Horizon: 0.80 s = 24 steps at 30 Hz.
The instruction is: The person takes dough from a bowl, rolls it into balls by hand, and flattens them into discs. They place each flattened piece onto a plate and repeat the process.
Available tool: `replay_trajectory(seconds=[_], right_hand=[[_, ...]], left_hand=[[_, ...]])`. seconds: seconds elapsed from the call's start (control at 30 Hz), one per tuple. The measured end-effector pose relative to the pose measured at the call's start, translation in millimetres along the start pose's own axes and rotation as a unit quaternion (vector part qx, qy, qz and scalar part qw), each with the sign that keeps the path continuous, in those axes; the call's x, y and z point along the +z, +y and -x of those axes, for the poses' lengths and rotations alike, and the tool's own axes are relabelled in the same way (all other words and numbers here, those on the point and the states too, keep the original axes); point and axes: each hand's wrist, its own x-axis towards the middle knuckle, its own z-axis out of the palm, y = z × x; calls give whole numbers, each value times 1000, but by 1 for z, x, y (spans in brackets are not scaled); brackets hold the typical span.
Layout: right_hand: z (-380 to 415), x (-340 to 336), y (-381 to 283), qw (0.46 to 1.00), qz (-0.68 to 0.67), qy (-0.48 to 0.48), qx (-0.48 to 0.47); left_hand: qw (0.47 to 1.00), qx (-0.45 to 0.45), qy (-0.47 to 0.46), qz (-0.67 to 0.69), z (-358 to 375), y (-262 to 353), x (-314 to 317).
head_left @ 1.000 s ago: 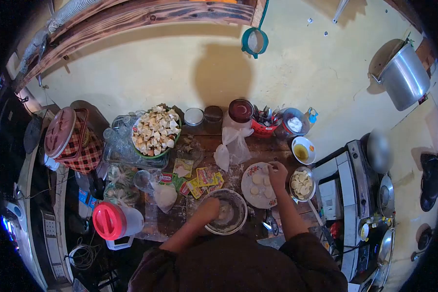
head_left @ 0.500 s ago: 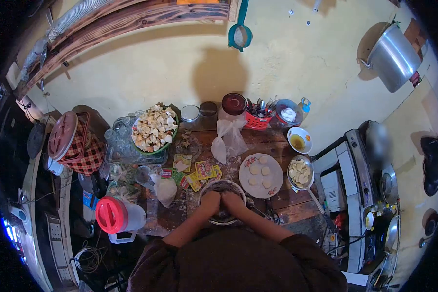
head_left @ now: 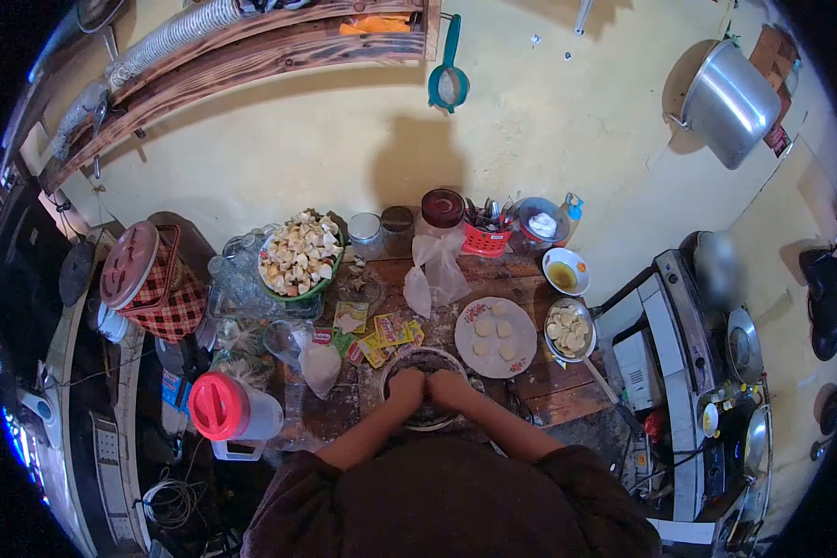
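My left hand [head_left: 405, 385] and my right hand [head_left: 448, 389] are side by side, reaching down into a round bowl [head_left: 458, 360]. Both hands look closed, with fingers curled in toward each other. What they hold is hidden, and the bowl's contents are mostly covered. To the right of the bowl, a white floral plate [head_left: 522, 346] bears several pale flat round pieces [head_left: 503, 328]. Beyond it, a long-handled pan [head_left: 591, 325] holds more of these pieces. Left of the bowl lie several yellow packets [head_left: 391, 328] and a plastic bag of white powder [head_left: 320, 369].
A heaped green bowl of pale chunks [head_left: 299, 253] stands at the back left. A red-lidded pitcher [head_left: 235, 409] is at the left edge. Jars, a red utensil basket [head_left: 485, 241] and a bowl of yellowish liquid [head_left: 564, 277] line the back. A stove [head_left: 670, 279] stands right.
The head view has tilted and shifted slightly. Both hands remain together in the bowl, moved only a little. The plate and packets lie as before.
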Motion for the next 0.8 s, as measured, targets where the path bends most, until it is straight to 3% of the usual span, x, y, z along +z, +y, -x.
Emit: replay_trajectory(seconds=[0.07,0.17,0.4,0.5,0.6,0.67,0.8], right_hand=[[3,-14,5,996,14,-51,-76],[9,-20,15,997,-53,-22,-51],[32,-38,29,988,-137,5,-66],[45,-57,23,981,-192,-8,-12],[48,-58,34,969,-246,22,-17],[55,-76,33,959,-263,74,-80],[57,-85,23,946,-288,140,-42]], left_hand=[[999,21,-30,19,6,4,-15],[999,22,43,2,5,4,-7],[998,45,27,18,-2,5,2],[1000,19,4,24,3,10,-8],[999,12,1,35,-3,5,4],[999,20,-8,48,4,8,-12],[996,47,14,72,-1,-1,-3]])
